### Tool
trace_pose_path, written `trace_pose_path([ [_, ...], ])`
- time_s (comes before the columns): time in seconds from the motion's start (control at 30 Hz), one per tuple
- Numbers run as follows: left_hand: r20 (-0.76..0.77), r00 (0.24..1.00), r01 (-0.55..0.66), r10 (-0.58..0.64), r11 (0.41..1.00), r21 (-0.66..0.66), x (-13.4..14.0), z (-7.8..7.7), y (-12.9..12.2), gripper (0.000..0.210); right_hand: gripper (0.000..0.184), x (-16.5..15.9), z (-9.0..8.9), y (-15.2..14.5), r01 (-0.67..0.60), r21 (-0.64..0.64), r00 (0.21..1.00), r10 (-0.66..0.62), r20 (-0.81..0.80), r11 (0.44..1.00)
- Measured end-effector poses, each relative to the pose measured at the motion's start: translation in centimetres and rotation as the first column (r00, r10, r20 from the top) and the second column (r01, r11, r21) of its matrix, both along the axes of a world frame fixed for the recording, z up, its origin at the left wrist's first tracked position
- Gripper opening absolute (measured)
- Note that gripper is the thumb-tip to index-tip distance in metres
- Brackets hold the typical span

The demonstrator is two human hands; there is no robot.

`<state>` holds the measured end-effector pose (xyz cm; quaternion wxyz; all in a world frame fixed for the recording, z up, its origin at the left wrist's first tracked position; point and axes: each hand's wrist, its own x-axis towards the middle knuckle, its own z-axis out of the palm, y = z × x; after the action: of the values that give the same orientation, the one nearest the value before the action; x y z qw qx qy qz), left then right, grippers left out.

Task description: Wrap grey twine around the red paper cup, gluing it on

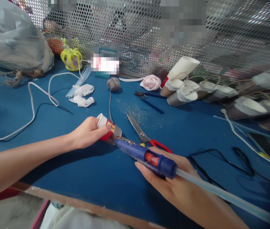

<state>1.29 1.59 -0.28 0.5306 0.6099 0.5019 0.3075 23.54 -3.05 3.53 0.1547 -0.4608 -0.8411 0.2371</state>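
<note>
My left hand (87,132) is closed around a red and white paper cup (104,122), tilted on its side just above the blue table. Grey yarn wraps the base end of the cup, and a strand runs back to a grey yarn ball (113,84). In my right hand (165,181) is a blue hot glue gun (139,152), with a long clear glue stick (220,194) sticking out of its back. The nozzle points at the yarn-covered end; whether it touches, I cannot tell. Red-handled scissors (138,127) lie open behind the gun.
Several yarn-wrapped cups (183,97) with handles stand at the right, beside stacked white cups (184,66). Blue-handled pliers (150,100), a pink ribbon roll (151,82) and crumpled white pieces (82,95) lie behind. A white cable (31,105) crosses the left; a perforated metal screen (135,35) borders the back.
</note>
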Motion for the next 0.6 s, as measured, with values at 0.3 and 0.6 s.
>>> trace_pose_path([
  [0.3, -0.005, 1.0, 0.027, -0.027, 0.999, 0.017, -0.02, -0.03, -0.04, 0.029, 0.012, -0.27, 0.1, -0.04, 0.086, 0.018, 0.996, -0.086, -0.012, 0.996],
  [0.6, -0.081, 0.996, 0.048, -0.042, 0.996, 0.072, -0.35, -0.66, -0.11, 0.032, 0.022, 0.69, -0.44, 0.56, 0.092, 0.121, 0.991, -0.103, 0.089, 0.988],
])
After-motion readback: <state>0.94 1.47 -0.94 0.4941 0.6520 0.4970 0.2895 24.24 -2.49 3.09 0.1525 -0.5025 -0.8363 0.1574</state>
